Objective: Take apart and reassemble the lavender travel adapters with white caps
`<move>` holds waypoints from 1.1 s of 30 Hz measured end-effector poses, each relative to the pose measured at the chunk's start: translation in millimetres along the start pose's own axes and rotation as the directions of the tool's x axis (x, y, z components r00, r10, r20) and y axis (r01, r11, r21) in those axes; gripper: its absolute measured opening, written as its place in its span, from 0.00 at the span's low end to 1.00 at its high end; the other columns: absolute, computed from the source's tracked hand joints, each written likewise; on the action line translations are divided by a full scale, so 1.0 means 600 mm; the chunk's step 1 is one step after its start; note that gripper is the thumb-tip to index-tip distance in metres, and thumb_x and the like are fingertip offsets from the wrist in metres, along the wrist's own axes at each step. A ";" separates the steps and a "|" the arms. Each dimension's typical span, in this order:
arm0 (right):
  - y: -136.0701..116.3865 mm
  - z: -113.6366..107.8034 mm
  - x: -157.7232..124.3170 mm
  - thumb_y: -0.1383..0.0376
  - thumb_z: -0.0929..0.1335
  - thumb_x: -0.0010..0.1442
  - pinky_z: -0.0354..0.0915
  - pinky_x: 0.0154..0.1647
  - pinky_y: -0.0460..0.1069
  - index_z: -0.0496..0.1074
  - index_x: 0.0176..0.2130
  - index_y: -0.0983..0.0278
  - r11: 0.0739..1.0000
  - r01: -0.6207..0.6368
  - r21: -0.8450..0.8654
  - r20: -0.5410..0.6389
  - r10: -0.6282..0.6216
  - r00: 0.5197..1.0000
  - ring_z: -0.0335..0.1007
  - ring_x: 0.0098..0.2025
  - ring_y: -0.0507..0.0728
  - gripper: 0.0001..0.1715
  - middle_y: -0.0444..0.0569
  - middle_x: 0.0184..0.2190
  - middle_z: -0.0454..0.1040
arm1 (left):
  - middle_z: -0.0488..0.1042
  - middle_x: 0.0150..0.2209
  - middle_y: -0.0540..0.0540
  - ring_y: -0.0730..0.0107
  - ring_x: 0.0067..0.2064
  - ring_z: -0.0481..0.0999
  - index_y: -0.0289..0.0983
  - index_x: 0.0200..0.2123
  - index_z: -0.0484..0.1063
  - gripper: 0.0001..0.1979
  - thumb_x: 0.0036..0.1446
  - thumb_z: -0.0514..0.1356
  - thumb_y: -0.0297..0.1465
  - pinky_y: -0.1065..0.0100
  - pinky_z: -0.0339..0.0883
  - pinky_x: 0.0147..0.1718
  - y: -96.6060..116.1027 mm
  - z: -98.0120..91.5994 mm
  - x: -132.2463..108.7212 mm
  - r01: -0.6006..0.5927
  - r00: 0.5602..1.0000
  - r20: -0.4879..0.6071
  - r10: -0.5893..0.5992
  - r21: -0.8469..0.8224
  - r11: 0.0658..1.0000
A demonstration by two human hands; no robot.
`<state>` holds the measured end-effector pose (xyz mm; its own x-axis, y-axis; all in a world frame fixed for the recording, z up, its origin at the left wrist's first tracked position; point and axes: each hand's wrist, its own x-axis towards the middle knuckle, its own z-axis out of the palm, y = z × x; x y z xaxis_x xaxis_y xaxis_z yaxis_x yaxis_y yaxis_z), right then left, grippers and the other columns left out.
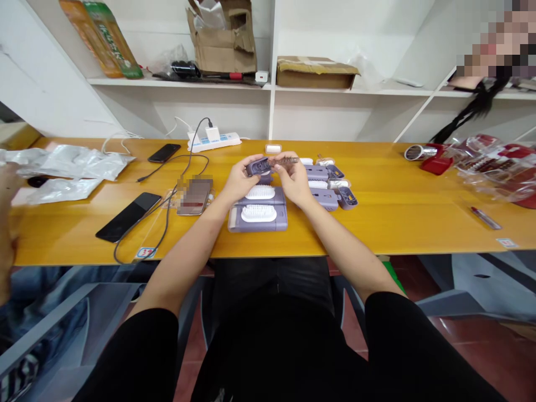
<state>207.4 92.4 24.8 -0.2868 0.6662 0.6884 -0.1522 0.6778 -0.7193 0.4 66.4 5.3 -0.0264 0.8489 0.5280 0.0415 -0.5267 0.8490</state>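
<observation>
My left hand (242, 180) is closed around a hollow grey-purple plastic part (258, 166), raised above the table. My right hand (296, 180) pinches a thin brown ridged piece (288, 161), perhaps a spring, with its inner end at the plastic part; whether it goes inside I cannot tell. Below my hands lie two grey-purple cases with white bristle pads, one nearer (258, 213) and one farther (260, 192). Right of my right hand are more grey-purple pieces, among them a long body (324, 198) and an open end piece (347, 198).
To the left lie a black phone (128, 216), a second phone (195, 195), a third (164, 152) and a dark cable (168, 218). A power strip (215, 141) stands behind. Bagged red items (498, 162) and a small tube (486, 218) are at right. Other people sit or stand on both sides.
</observation>
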 end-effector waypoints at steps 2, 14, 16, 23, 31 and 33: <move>0.004 -0.003 0.002 0.31 0.74 0.71 0.81 0.67 0.63 0.71 0.54 0.52 0.998 -0.040 0.040 0.001 0.040 0.999 0.86 0.60 0.64 0.33 0.53 0.54 0.85 | 0.86 0.65 0.34 0.48 0.66 0.87 0.35 0.65 0.80 0.35 0.51 0.74 0.26 0.48 0.76 0.73 0.000 0.000 0.000 0.004 1.000 0.009 -0.005 0.008 1.000; 0.004 -0.003 -0.004 0.38 0.72 0.75 0.80 0.68 0.62 0.72 0.56 0.54 0.997 0.027 -0.066 0.020 -0.026 0.999 0.85 0.60 0.64 0.27 0.55 0.56 0.83 | 0.84 0.65 0.37 0.49 0.66 0.86 0.39 0.65 0.79 0.31 0.58 0.77 0.31 0.47 0.78 0.72 0.014 0.003 -0.008 -0.005 1.000 0.022 0.003 0.057 0.998; -0.007 -0.001 -0.007 0.41 0.73 0.75 0.78 0.70 0.63 0.74 0.56 0.55 0.992 0.069 -0.101 0.061 -0.063 0.996 0.84 0.61 0.65 0.25 0.55 0.56 0.84 | 0.84 0.65 0.36 0.49 0.65 0.87 0.39 0.65 0.80 0.31 0.58 0.77 0.31 0.47 0.79 0.71 0.020 0.001 -0.010 -0.008 1.000 0.007 0.007 0.086 0.996; -0.023 -0.002 -0.008 0.47 0.79 0.68 0.79 0.64 0.61 0.78 0.52 0.57 0.980 0.070 -0.187 0.022 -0.067 0.998 0.85 0.54 0.64 0.23 0.52 0.50 0.87 | 0.84 0.66 0.35 0.47 0.63 0.87 0.39 0.65 0.81 0.33 0.57 0.78 0.38 0.48 0.82 0.67 0.036 -0.002 -0.016 -0.055 0.998 0.014 0.054 0.124 0.991; -0.022 -0.012 -0.001 0.49 0.79 0.68 0.81 0.59 0.62 0.85 0.48 0.58 0.973 0.037 -0.227 0.044 -0.027 0.999 0.87 0.48 0.64 0.18 0.51 0.46 0.90 | 0.88 0.60 0.36 0.49 0.55 0.91 0.39 0.61 0.85 0.34 0.51 0.82 0.39 0.49 0.87 0.59 0.041 -0.006 -0.019 -0.021 0.999 0.045 0.018 0.075 0.997; -0.025 -0.018 0.000 0.50 0.79 0.68 0.81 0.61 0.63 0.87 0.48 0.57 0.974 0.077 -0.215 0.089 -0.059 0.994 0.88 0.50 0.65 0.16 0.51 0.48 0.91 | 0.88 0.60 0.36 0.50 0.53 0.92 0.39 0.60 0.86 0.33 0.50 0.82 0.39 0.51 0.88 0.57 0.041 -0.008 -0.018 -0.021 0.999 0.039 0.019 0.061 0.998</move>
<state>220.1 85.6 36.9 -0.3607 0.5945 0.7186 0.0330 0.7782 -0.6272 -3.2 43.9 20.7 0.0129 0.8400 0.5424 0.1026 -0.5407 0.8350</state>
